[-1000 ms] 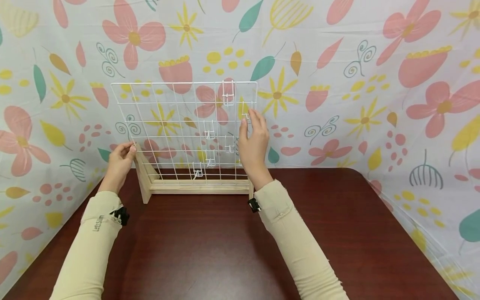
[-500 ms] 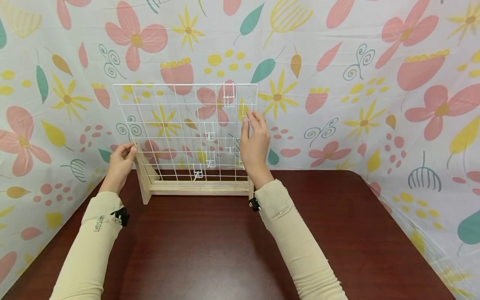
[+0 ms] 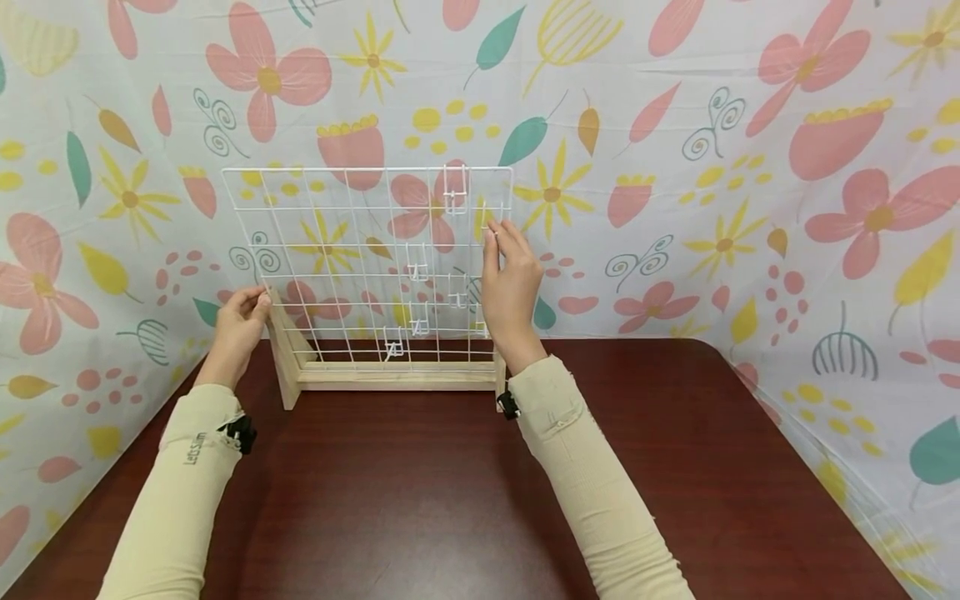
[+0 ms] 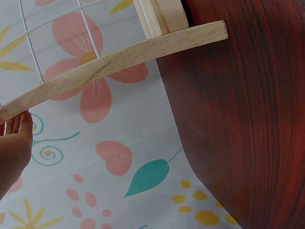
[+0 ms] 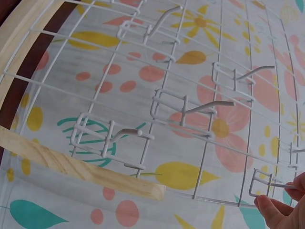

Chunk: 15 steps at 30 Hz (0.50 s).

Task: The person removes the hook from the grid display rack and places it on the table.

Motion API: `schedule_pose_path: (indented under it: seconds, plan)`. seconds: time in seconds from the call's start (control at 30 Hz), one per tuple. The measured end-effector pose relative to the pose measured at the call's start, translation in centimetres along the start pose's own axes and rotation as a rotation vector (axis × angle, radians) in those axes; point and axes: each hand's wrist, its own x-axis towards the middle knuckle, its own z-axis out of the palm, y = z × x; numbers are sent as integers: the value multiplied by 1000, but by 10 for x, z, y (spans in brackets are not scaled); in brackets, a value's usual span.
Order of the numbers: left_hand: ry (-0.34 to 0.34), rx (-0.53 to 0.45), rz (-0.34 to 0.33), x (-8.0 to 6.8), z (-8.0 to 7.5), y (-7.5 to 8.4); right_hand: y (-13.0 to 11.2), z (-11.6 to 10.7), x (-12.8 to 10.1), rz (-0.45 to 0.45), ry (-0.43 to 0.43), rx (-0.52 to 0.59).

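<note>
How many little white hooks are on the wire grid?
6 hooks: one near the wire grid's top, one pinched by the right hand, two mid-grid, two near the wooden base. Another may hide behind that hand.

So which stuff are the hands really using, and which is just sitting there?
In use:
- white wire grid
- its wooden stand
- white hook, pinched by the right hand
- left hand, holding the stand's left end

Just there:
- other hooks
- flowery cloth
- table

Two arms in long beige sleeves — bare hands.
The left hand (image 3: pixel 240 321) and right hand (image 3: pixel 512 287) each have a black clip just behind the wrist; the left sleeve (image 3: pixel 180 492) bears small dark lettering — too small to read.
</note>
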Motion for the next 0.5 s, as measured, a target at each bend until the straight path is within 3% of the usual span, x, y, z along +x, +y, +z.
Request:
schedule_pose_path:
  seconds: [0.5]
  plan:
    - [-1,-9,-3,0,-1,0,0,-2,3,-15,32,60]
